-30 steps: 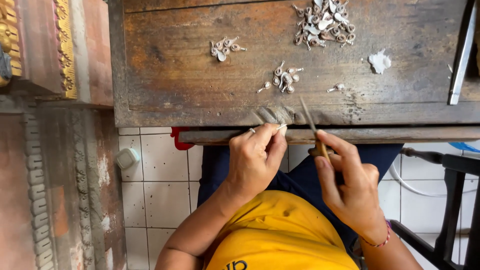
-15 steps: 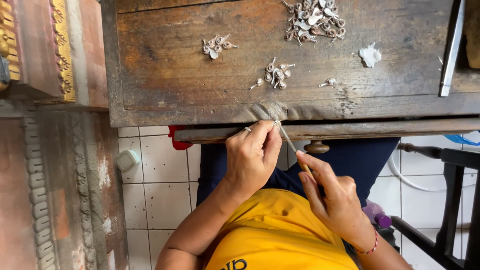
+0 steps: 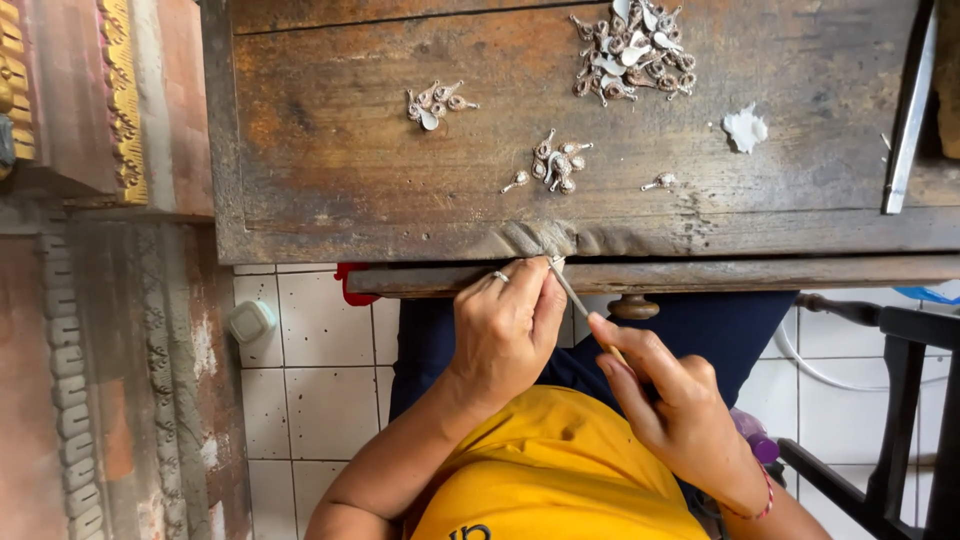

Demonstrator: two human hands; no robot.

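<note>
On the desk (image 3: 330, 170), a big heap of small metal pieces (image 3: 632, 50) lies at the far edge, right of centre. A smaller cluster (image 3: 438, 102) sits to its left, and another cluster (image 3: 556, 163) lies nearer, between them. A scrap of paper (image 3: 745, 128) rests right of the heap, and a flat metal bar (image 3: 908, 110) lies at the far right. Both hands meet at the desk's near edge: the left hand (image 3: 505, 325) beside the right hand (image 3: 670, 400), a thin tool (image 3: 572, 292) between them.
</note>
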